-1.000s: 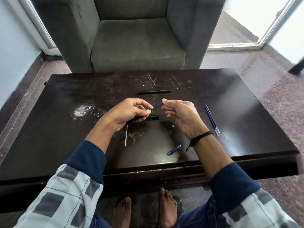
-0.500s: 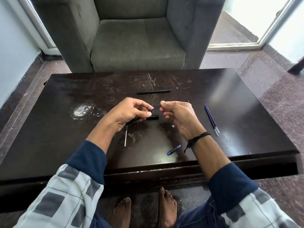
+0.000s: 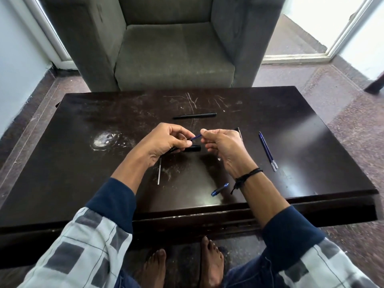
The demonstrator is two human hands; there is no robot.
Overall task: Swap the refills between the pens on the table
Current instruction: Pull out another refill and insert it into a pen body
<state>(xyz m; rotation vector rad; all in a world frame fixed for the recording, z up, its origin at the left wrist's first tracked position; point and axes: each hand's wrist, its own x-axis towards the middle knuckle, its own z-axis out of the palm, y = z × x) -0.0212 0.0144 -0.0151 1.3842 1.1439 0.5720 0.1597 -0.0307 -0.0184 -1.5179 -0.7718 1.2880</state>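
Both hands work above the middle of the table (image 3: 83,142). The right hand (image 3: 223,148) pinches one end of the blue refill (image 3: 196,137) between thumb and forefinger. The left hand (image 3: 166,142) has its grip curled, and its thumb and forefinger pinch the other end of the blue refill. The fingers hide whatever that end enters. A black barrel (image 3: 192,148) shows just below the left thumb. We cannot tell whether the hand holds it or it lies on the table.

Change over the last second: the right hand has moved slightly towards the left hand, and the exposed span of blue refill between them is shorter. We judge that it is being pushed in, not drawn out, and is not yet seated.

Loose parts on the table:
- a black pen (image 3: 195,115) beyond the hands
- a clear refill (image 3: 159,173) by the left wrist
- a blue tip piece (image 3: 219,189) near the right wrist
- a blue pair (image 3: 268,150) of pens or refills further right

With these parts still separate, we judge the swap to be about half done.
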